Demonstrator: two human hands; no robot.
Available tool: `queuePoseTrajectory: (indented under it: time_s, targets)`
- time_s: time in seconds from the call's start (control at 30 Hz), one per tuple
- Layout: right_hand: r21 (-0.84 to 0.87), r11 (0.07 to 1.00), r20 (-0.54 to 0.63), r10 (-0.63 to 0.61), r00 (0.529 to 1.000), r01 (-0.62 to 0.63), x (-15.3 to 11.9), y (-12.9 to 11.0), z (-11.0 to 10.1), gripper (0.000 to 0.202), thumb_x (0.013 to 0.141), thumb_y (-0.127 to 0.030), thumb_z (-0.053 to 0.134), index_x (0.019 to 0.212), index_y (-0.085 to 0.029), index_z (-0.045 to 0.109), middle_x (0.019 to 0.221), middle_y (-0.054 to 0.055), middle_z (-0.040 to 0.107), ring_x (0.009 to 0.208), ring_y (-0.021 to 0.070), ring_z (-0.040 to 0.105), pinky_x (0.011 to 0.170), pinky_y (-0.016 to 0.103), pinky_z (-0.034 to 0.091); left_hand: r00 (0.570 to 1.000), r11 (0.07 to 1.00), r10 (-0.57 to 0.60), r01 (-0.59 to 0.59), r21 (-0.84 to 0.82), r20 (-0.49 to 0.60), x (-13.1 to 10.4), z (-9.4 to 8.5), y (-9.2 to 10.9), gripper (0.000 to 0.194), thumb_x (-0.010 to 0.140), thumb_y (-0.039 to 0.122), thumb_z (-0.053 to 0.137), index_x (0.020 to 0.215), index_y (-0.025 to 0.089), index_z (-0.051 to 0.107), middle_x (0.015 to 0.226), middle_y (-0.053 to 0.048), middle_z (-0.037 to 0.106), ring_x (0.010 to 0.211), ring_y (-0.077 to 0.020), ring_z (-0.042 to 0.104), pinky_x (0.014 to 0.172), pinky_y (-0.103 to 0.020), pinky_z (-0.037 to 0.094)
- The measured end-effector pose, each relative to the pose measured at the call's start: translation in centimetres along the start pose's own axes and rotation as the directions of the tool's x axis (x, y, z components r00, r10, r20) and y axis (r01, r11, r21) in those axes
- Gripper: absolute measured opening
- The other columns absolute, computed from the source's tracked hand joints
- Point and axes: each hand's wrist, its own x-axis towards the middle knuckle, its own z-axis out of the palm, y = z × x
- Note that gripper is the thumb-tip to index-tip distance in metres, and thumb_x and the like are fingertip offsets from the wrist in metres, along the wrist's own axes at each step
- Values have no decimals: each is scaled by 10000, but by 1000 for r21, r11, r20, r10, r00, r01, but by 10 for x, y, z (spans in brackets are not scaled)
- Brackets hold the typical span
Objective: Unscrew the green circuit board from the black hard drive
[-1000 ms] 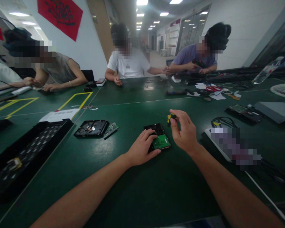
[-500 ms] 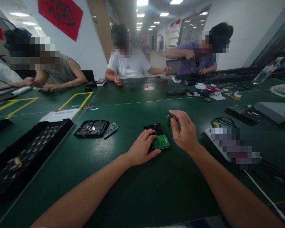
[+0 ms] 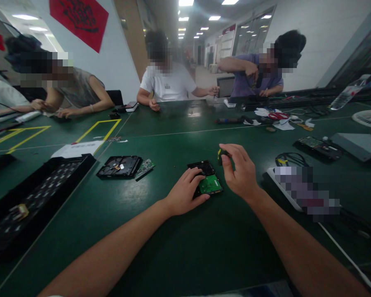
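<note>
A hard drive (image 3: 212,184) with a green circuit board lies on the table in front of me. My left hand (image 3: 185,190) grips it from the left, fingers over its top and the thumb along its near edge. Just above its right side, my right hand (image 3: 239,171) pinches the black and yellow handle of a screwdriver (image 3: 221,156) between thumb and fingers. The screwdriver's shaft and tip cannot be made out. To the left lie a second, black hard drive (image 3: 120,167) and a loose circuit board (image 3: 146,168).
A long black tray (image 3: 54,187) stands on the left. On the right are a white-edged object, partly blurred out (image 3: 284,194), a coiled black cable (image 3: 292,159), another hard drive (image 3: 318,147) and a grey box (image 3: 358,146). Several people sit across the green table (image 3: 160,264).
The screwdriver handle has turned in my right fingers, its yellow mark now on the left. My left hand and the hard drive have stayed put.
</note>
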Motion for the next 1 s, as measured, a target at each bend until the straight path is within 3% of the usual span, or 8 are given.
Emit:
queuePoseTrajectory:
  time_s: [0.1, 0.33, 0.53, 1.0]
  targets:
    - [8, 1000, 14, 10, 1000, -11, 0, 0, 1, 350, 1060, -190, 507, 1390, -269, 591, 1248, 107, 694, 1141, 257, 682, 988, 471, 591, 1000, 1000, -4, 4, -8, 2, -1, 0, -1, 620, 985, 553, 661, 1460, 190, 496, 1562, -200, 484, 1513, -383, 434, 1274, -639, 352]
    - [-17, 1000, -23, -2, 1000, 2, 1, 0, -1, 251, 1028, -251, 621, 1276, -279, 639, 1125, 92, 677, 1022, 254, 688, 878, 452, 621, 1000, 1000, -13, 13, -27, -3, 0, -1, 1, 611, 974, 535, 680, 1458, 206, 503, 1571, -191, 482, 1521, -385, 429, 1275, -652, 345]
    - [12, 1000, 12, 8, 1000, -9, 1, 0, -1, 300, 1062, -214, 511, 1333, -282, 620, 1235, 103, 709, 1148, 267, 692, 998, 491, 596, 1000, 999, -15, 15, -31, -7, 0, -3, 2, 610, 971, 531, 681, 1450, 197, 504, 1558, -200, 493, 1514, -384, 436, 1274, -641, 346]
    - [42, 999, 17, 29, 999, -29, -1, 2, 2, 316, 1048, -216, 549, 1354, -279, 595, 1257, 102, 702, 1116, 261, 707, 954, 473, 619, 1000, 1000, -12, 12, -22, 6, 0, -2, 1, 602, 985, 546, 663, 1446, 192, 509, 1567, -201, 479, 1518, -385, 432, 1276, -645, 345]
